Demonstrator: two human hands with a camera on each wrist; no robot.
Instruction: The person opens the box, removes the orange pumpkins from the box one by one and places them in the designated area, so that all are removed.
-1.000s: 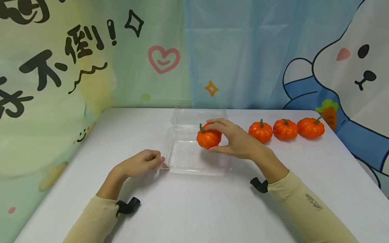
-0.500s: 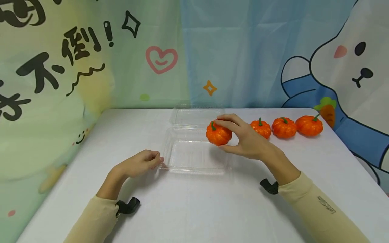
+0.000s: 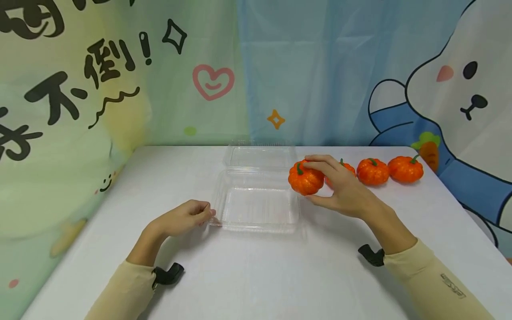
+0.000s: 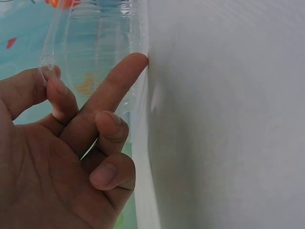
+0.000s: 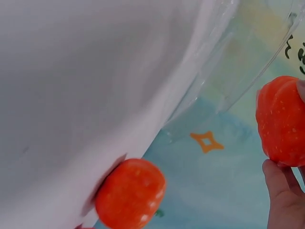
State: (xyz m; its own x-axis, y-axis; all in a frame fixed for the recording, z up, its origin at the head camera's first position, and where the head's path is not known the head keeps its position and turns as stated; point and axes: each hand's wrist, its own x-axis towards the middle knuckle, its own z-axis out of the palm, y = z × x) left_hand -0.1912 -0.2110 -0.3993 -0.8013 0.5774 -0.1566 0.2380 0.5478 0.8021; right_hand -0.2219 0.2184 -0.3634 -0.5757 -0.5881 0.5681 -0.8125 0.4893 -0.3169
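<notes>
My right hand (image 3: 346, 189) grips a small orange pumpkin (image 3: 306, 179) with a green stem, thumb below and fingers over its top. It hangs at the right edge of a clear plastic clamshell box (image 3: 256, 227), overlapping a pumpkin behind in the head view. In the right wrist view the held pumpkin (image 5: 281, 121) is partly cut off by the frame edge. At the box's front left corner, my left hand (image 3: 182, 218) pinches the rim between thumb and index finger. Its middle finger (image 4: 109, 86) stretches out beside the box wall in the left wrist view.
The box's lid (image 3: 260, 156) lies folded back, away from me. Right of it, a partly hidden pumpkin (image 3: 349, 168), a middle pumpkin (image 3: 373, 172) and a right-hand pumpkin (image 3: 406, 170) form a row on the white table (image 3: 256, 275). A printed curtain (image 3: 312, 71) hangs behind.
My right hand has carried the pumpkin rightward, from over the box's right part to its right edge, now covering part of the nearest row pumpkin. The left hand keeps its place at the rim.
</notes>
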